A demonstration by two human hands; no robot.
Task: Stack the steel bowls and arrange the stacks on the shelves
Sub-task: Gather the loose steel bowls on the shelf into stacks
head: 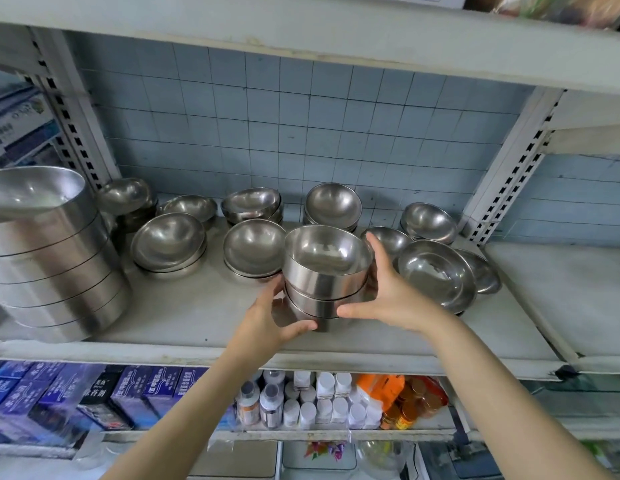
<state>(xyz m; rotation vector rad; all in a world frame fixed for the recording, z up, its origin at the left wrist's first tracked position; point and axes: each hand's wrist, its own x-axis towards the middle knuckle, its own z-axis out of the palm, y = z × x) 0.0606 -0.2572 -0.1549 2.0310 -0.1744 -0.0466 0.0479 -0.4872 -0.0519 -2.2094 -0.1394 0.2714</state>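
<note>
Left hand [277,317] and right hand [391,292] both grip the short stack of steel bowls [324,278], thumbs in front, which I see toward the shelf [197,317] front. Lower bowl piles [168,242] surround it, and a tall stack [48,254] stands far left.

The pale grey shelf [197,317] carries steel bowls across its width. At 9 o'clock stands a tall stack of deep pans [55,268]. From 10 to 2 o'clock low bowl stacks sit in two loose rows: a left stack [168,242], a middle stack [253,249] and a back stack [332,206]. At 3 o'clock a wide bowl [436,271] leans against a smaller bowl [481,270]. Toward 6 o'clock my left grip [270,320] and right grip [391,292] clasp a short stack [325,282]. I cannot tell whether its base touches the shelf.
</note>
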